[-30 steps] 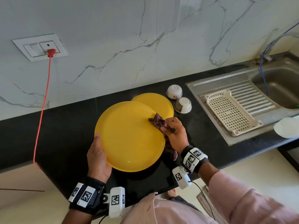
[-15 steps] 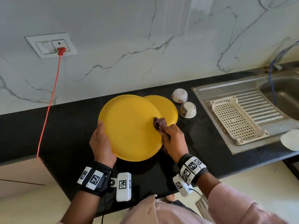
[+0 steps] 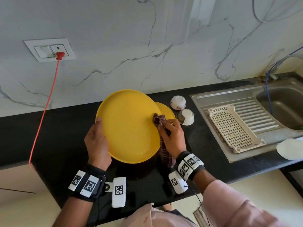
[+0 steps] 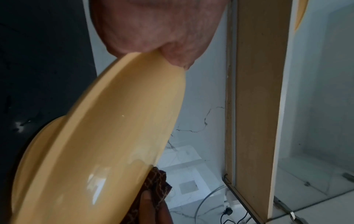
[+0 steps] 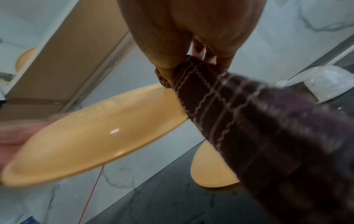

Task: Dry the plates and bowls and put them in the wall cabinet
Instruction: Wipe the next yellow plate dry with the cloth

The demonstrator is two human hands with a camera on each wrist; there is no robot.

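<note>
My left hand (image 3: 96, 141) grips the left rim of a large yellow plate (image 3: 129, 125) held tilted above the black counter (image 3: 57, 131). My right hand (image 3: 172, 135) pinches a dark checked cloth (image 3: 159, 119) against the plate's right rim, and the rest of the cloth hangs below the hand. In the left wrist view the plate (image 4: 99, 144) runs from my thumb down to the cloth (image 4: 157, 186). The right wrist view has the cloth (image 5: 239, 121) across the plate (image 5: 95, 136). A second yellow plate (image 3: 167, 110) lies on the counter behind. Two small white bowls (image 3: 177, 102) (image 3: 186, 117) lie beside it.
A steel sink (image 3: 282, 104) with a cream plastic drying tray (image 3: 232, 126) on its drainboard is at the right. A red cable (image 3: 44, 108) runs from the wall socket (image 3: 49, 49) down over the counter's left end. A white object (image 3: 290, 149) sits at the right edge.
The plate has risen and tilted more upright, moving toward the wall. My right hand with the cloth has slid along to the plate's right rim. My left hand keeps its hold on the left rim.
</note>
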